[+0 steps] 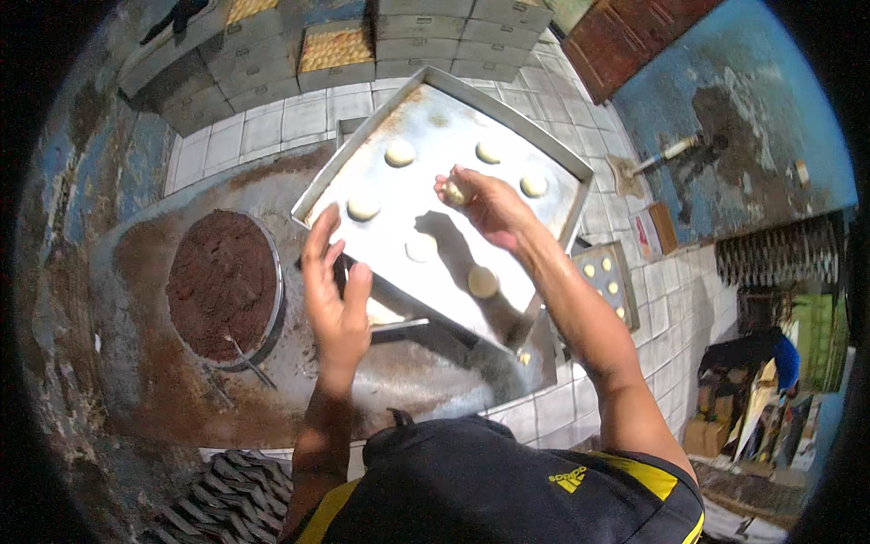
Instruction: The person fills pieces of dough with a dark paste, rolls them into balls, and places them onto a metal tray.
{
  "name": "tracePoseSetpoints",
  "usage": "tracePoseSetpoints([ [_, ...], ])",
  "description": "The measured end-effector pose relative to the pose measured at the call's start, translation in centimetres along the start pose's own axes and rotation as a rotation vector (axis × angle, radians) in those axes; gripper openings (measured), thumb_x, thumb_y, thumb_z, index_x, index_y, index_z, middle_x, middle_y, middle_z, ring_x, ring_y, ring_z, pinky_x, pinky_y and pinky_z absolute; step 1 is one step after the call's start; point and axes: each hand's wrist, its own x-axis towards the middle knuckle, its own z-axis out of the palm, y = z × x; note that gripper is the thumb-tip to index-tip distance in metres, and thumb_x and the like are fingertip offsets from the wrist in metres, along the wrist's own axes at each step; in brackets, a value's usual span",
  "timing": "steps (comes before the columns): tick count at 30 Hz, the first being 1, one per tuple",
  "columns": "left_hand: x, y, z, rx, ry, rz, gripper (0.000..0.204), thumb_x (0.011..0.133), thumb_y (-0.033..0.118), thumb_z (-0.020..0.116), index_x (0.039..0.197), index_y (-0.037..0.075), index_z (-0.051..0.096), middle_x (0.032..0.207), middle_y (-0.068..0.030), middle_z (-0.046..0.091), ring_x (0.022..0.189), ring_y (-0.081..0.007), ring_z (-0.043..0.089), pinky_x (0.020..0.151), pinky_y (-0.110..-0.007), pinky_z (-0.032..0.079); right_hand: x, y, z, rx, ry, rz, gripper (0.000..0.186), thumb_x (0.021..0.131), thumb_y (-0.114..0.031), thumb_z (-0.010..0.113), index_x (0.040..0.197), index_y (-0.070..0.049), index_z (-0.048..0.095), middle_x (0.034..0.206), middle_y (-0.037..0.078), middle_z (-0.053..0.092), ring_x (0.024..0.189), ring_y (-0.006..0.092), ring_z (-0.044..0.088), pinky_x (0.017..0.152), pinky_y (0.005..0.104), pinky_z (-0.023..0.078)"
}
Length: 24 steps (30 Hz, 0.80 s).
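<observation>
A square metal tray (439, 120) with raised sides lies on the worktable in front of me, tilted corner-on. Several pale round dough balls (364, 208) sit spread out on it. Above the tray's middle, my right hand (489, 210) is closed, with a small piece of dough (455, 192) in its fingertips; its shadow falls across the tray. My left hand (337, 295) hovers at the tray's near left side, fingers apart and holding nothing. Left of it stands a round pan (278, 304) heaped with dark brown crumbly filling (222, 281). A thin metal utensil (250, 362) leans at its near edge.
The worn metal worktable (412, 376) carries the tray and pan. Beyond its right edge, a smaller tray (625, 263) holds more dough balls. Stacked metal trays (421, 45) line the far side, some filled. A cardboard box (660, 228) stands by the right wall. A person (785, 361) is at far right.
</observation>
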Motion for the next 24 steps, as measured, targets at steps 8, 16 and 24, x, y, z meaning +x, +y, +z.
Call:
tracePoseSetpoints([
  [8, -1.2, -8.4, -8.9, 0.102, 0.041, -0.269, 0.049, 0.1, 0.018, 0.053, 0.142, -0.006, 0.047, 0.144, -0.0221, 0.052, 0.129, -0.0319, 0.055, 0.107, -0.043, 0.044, 21.7, -0.8, -5.6, -1.445, 0.176, -0.73, 0.05, 0.092, -0.018, 0.068, 0.134, 0.003, 0.052, 0.13, 0.026, 0.058, 0.114, 0.0406, 0.059, 0.099, 0.045, 0.047],
  [16, -5.3, -9.0, -11.1, 0.149, 0.1, -0.445, 0.033, 0.101, 0.014, 0.052, 0.129, -0.004, 0.055, 0.139, -0.0203, 0.057, 0.125, -0.0295, 0.058, 0.105, -0.04, 0.045, 24.5, 1.0, -6.5, -1.826, -0.083, -0.837, 0.053, 0.105, -0.032, 0.049, 0.144, 0.004, 0.044, 0.156, 0.03, 0.034, 0.144, 0.0447, 0.034, 0.119, 0.0463, 0.031],
  [24, -9.4, -6.8, -6.7, 0.184, 0.046, -0.455, 0.024, 0.101, 0.006, 0.053, 0.122, -0.003, 0.06, 0.135, -0.018, 0.061, 0.123, -0.0254, 0.059, 0.105, -0.038, 0.044, 27.6, -2.9, -5.1, -1.545, -0.008, -0.515, 0.078, 0.105, -0.06, 0.033, 0.154, 0.001, 0.031, 0.162, 0.028, 0.025, 0.149, 0.044, 0.028, 0.121, 0.0536, 0.024],
])
